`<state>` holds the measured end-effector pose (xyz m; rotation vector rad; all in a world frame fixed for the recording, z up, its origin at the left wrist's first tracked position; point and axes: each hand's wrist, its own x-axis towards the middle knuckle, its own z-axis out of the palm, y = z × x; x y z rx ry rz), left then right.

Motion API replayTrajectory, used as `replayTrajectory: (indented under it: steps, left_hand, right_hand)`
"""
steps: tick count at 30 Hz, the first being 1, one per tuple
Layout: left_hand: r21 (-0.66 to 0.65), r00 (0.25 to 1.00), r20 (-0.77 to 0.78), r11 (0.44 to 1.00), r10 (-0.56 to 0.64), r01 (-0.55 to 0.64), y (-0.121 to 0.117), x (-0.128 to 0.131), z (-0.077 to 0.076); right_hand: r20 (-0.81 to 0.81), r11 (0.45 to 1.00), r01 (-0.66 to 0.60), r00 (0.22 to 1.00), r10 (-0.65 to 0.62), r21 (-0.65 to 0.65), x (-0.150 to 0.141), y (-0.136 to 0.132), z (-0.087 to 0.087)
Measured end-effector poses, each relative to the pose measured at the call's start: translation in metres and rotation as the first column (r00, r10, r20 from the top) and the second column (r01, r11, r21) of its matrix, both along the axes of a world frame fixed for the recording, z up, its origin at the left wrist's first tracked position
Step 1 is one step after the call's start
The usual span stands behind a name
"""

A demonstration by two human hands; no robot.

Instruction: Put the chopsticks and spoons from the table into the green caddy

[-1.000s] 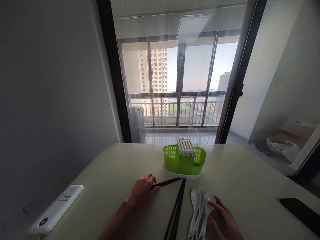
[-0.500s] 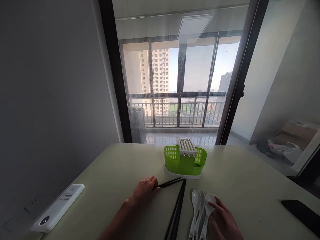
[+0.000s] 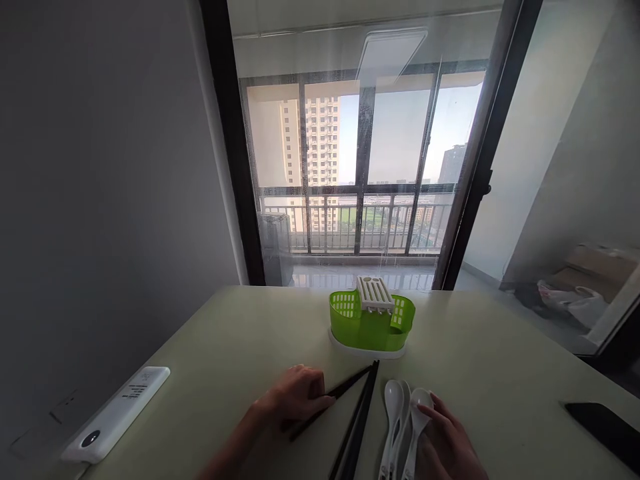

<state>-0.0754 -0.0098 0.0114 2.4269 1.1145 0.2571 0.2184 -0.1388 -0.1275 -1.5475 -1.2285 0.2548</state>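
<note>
Left grip (image 3: 304, 393), curled around slender black chopsticks (image 3: 350, 384), has swung them toward a matching bundle (image 3: 361, 423) at its right, bringing both nearer parallel. Glossy white spoons (image 3: 394, 400) meet the fingertips of the right grip (image 3: 447, 437), its hold unclear.

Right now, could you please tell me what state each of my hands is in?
Left hand: closed, holding dark chopsticks.
Right hand: partly curled, fingers at the rightmost white spoon; whether it grips cannot be told.
</note>
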Motion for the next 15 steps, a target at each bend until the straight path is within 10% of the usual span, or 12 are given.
replayTrajectory:
  steps: [15]
  left_hand:
    - [-0.255, 0.846, 0.502, 0.966, 0.18, -0.054, -0.001, 0.019, -0.007]
  right_hand:
    - [0.093, 0.994, 0.109, 0.989, -0.112, 0.032, 0.002, -0.006, 0.023]
